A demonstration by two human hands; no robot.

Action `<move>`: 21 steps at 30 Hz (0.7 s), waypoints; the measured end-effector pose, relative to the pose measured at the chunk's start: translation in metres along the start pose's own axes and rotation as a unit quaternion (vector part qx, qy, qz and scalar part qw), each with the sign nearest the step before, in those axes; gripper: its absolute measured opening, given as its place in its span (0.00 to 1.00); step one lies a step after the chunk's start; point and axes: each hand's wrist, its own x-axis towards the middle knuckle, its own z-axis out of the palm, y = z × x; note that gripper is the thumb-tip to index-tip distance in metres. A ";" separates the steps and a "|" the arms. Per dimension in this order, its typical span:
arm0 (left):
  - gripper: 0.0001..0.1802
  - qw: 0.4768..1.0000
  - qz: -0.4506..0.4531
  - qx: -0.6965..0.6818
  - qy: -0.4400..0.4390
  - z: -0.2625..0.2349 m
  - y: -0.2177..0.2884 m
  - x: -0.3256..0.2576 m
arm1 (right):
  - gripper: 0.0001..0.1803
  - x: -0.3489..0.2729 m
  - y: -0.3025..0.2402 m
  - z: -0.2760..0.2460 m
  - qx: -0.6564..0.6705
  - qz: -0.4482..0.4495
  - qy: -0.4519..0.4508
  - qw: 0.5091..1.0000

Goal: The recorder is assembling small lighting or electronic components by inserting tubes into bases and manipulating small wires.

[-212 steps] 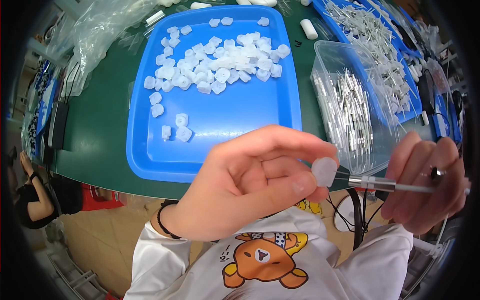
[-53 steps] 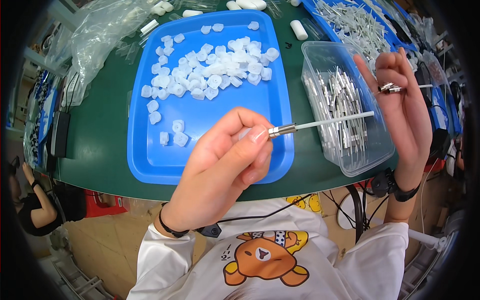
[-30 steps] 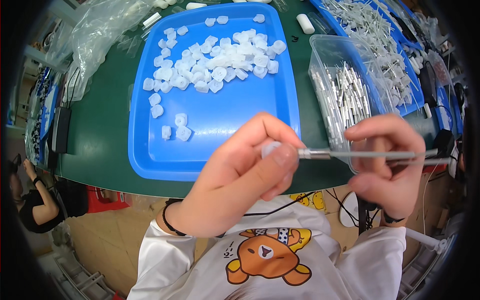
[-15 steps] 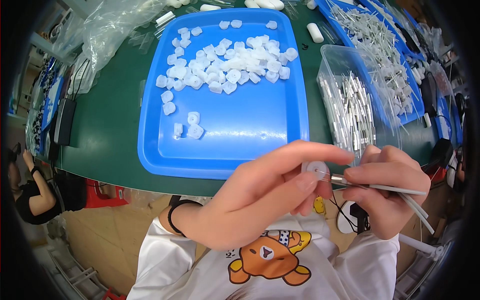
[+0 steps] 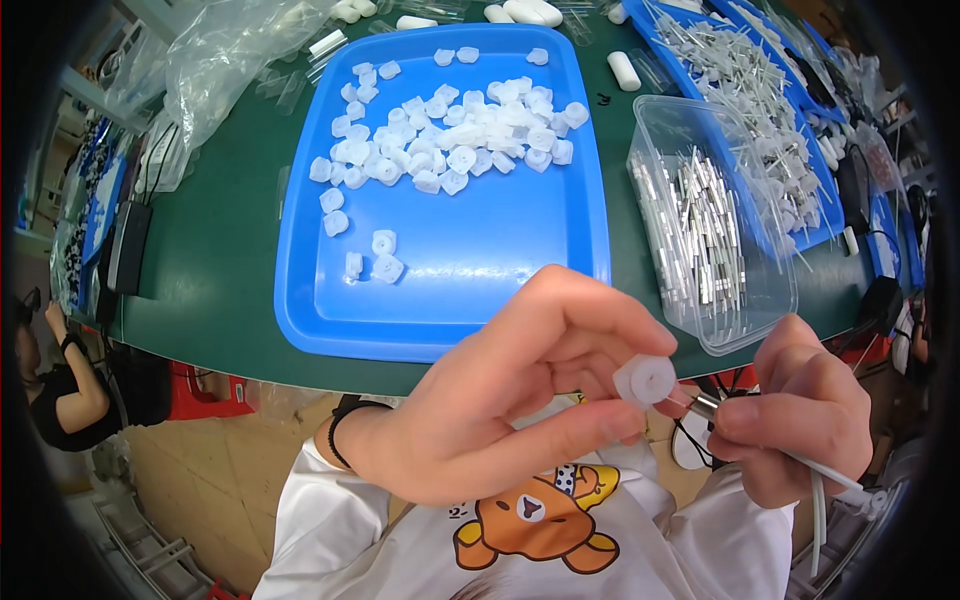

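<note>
Grn tbl (image 5: 220, 230), tan flr (image 5: 225, 465), caps (image 5: 480, 130) in tray (image 5: 450, 235)

The left hand (image 5: 500, 405) holds a white cap (image 5: 648, 381); the right (image 5: 805, 415), a metal-tipped rod (image 5: 704, 405).

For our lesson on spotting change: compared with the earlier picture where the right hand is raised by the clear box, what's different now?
The right hand has come down toward the person and grips a metal sleeve near the cap. The left hand, holding the cap, has moved right and nearer the person. The tray and box stayed put.
</note>
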 end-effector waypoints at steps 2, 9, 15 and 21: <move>0.17 0.999 0.007 0.024 -0.021 -0.004 0.001 0.002 | 0.14 0.001 -0.001 -0.002 -0.001 -0.006 -0.008 1.000; 0.20 0.999 -0.001 0.028 -0.022 -0.008 -0.004 0.002 | 0.15 0.000 -0.002 -0.005 -0.017 -0.005 -0.034 0.999; 0.19 0.999 -0.025 -0.017 -0.017 -0.006 -0.002 0.004 | 0.15 -0.001 0.000 0.000 0.012 0.003 -0.012 1.000; 0.21 1.000 -0.015 -0.024 0.001 -0.006 -0.011 0.005 | 0.15 -0.007 0.000 -0.002 0.002 0.017 -0.031 0.999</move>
